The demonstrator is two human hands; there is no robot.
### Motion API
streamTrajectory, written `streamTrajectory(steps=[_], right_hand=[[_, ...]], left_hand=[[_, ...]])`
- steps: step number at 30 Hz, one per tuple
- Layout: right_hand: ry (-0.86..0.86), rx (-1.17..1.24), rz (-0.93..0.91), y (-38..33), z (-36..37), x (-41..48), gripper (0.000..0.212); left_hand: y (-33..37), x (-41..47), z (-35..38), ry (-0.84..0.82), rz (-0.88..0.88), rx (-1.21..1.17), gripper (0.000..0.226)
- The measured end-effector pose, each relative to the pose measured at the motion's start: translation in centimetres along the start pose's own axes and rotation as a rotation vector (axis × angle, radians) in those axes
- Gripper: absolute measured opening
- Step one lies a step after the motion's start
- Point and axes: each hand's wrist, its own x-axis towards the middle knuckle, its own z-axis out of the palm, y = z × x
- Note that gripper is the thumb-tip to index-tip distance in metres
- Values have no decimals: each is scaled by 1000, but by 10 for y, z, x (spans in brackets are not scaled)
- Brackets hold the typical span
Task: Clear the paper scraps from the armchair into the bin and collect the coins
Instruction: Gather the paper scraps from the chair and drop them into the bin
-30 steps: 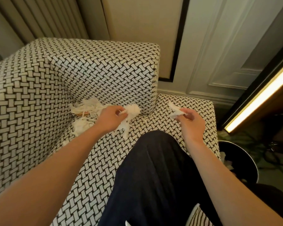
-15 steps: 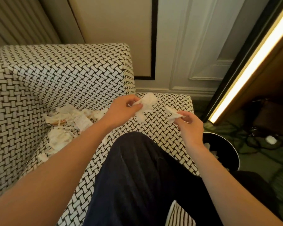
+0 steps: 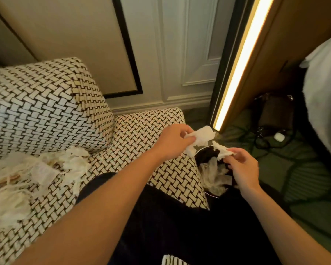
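Panelled wall (image 3: pixel 180 54) and a glowing light strip (image 3: pixel 239 64) up top, green carpet (image 3: pixel 304 169) at the right, and through the middle of the frame sits the woven black-and-white armchair (image 3: pixel 141 134), with the black bin (image 3: pixel 206 156) tucked just beside its right edge. Both hands are at that bin: the left hand (image 3: pixel 172 142) pinches a crumpled white paper scrap (image 3: pixel 201 136) between thumb and curled fingers, and the right hand (image 3: pixel 241 169) pinches a second scrap (image 3: pixel 223 151) the same way, right over the opening. The smart play here, I'd say, is to bring the left one fully over the rim, drop low, then open the fingers wide so this light paper can't drift onto the carpet. Inside the bin there's already a shredded white heap (image 3: pixel 212 176). Plenty left, though: a ragged pile of scraps (image 3: pixel 36 169) sprawls over the seat at the left of the frame, thin, torn and stringy, one piece looking printed. And the coins? None I can make out; they may well lie under that pile.
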Motion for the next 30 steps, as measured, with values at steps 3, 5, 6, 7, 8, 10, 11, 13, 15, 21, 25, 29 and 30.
streamTrajectory(steps=[3, 5, 6, 7, 8, 10, 11, 13, 15, 21, 25, 29, 30], right_hand=[[25, 9, 74, 16, -6, 11, 11], [32, 42, 119, 23, -7, 19, 15], [27, 60, 135, 26, -6, 23, 16], [15, 76, 150, 30, -7, 27, 16], [0, 95, 165, 32, -4, 28, 15], [-20, 133, 211, 36, -2, 31, 14], [-23, 154, 235, 38, 0, 33, 13], [-24, 192, 272, 40, 2, 36, 13], [-27, 236, 304, 39, 3, 37, 14], [-71, 364, 452, 42, 6, 41, 30], [-151, 418, 517, 39, 7, 39, 41], [-158, 472, 548, 39, 5, 38, 45], [-157, 483, 551, 38, 5, 37, 45]], left_hand=[[2, 15, 26, -41, -7, 43, 21], [3, 24, 43, -67, -17, 87, 27], [3, 27, 50, -74, -30, 101, 29], [4, 31, 58, -79, -48, 100, 30], [3, 33, 63, -76, -64, 93, 32], [2, 36, 72, -55, -86, 76, 33], [1, 37, 75, -42, -91, 75, 34], [-1, 37, 79, -18, -89, 93, 35], [-3, 36, 79, 19, -91, 119, 34], [-2, 34, 71, 56, -89, 95, 28], [1, 35, 69, 69, -107, 37, 28], [6, 34, 72, 21, -155, -54, 33], [6, 34, 73, -6, -165, -77, 37]])
